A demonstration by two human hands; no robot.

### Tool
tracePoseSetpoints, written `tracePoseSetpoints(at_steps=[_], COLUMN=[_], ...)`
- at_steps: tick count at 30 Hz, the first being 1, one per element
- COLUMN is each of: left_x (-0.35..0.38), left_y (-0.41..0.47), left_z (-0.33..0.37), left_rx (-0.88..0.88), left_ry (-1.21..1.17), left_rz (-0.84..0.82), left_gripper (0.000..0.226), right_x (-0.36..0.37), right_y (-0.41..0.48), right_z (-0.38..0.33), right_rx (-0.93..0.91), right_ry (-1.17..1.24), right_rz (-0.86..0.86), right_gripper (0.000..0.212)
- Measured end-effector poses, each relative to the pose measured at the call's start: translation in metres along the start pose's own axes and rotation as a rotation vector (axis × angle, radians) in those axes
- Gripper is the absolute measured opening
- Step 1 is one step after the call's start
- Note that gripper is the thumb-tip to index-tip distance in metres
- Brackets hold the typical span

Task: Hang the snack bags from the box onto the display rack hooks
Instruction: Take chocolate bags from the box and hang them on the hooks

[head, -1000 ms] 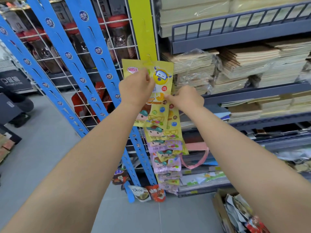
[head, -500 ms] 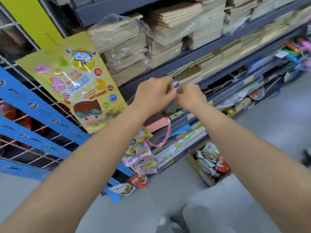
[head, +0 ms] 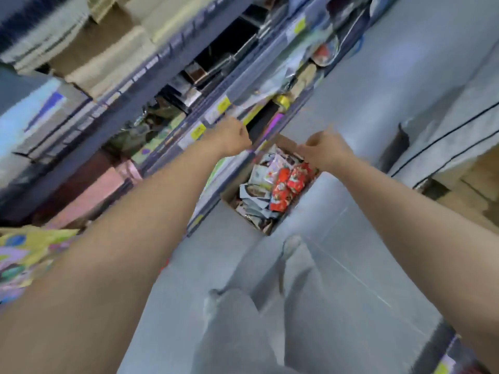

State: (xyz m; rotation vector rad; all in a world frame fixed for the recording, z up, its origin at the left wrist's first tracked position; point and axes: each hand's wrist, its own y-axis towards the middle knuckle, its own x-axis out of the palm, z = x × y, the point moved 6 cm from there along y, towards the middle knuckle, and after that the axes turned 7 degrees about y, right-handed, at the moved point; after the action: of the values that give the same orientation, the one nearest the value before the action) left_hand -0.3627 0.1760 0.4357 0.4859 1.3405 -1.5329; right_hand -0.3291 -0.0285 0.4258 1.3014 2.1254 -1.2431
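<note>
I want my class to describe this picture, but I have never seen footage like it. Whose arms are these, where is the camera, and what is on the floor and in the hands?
There is no machine here. A person wears one wide-angle camera on the head, looking forward and down, so the two bare arms are their own. The left hand and the right hand reach toward a cardboard box that stands on the grey floor beside the shop shelving. The box holds snack bags, some of them red. Both hands have curled fingers, but the picture is too blurred to tell whether either holds anything. At the bottom are the person's legs in grey trousers.
</note>
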Motion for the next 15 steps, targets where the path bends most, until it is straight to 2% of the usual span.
tracePoseSetpoints(at_steps=[3, 6, 8, 10, 15], left_x=[0.045, 0.091, 0.124, 0.159, 0.240], left_y=[0.051, 0.096, 0.121, 0.151, 0.213], left_z=[0.009, 0.005, -0.005, -0.019, -0.064], left_rx=[-0.048, -0.091, -0.108, -0.101, -0.186], left_ry=[-0.042, -0.005, 0.025, 0.034, -0.029], left_rz=[-0.052, -0.096, -0.167, -0.214, -0.263], left_gripper=[0.016, 0.020, 0.026, 0.028, 0.032], right_x=[0.006, 0.033, 0.056, 0.081, 0.172], right_y=[0.043, 0.089, 0.118, 0.149, 0.219], right_z=[0.046, 0.081, 0.099, 0.117, 0.167], right_rx=[0.054, 0.097, 0.132, 0.155, 0.129], right_ry=[-0.076, -0.094, -0.129, -0.146, -0.189], right_rz=[-0.067, -0.142, -0.163, -0.167, -0.311], right_gripper=[0.034, 0.034, 0.021, 0.029, 0.023])
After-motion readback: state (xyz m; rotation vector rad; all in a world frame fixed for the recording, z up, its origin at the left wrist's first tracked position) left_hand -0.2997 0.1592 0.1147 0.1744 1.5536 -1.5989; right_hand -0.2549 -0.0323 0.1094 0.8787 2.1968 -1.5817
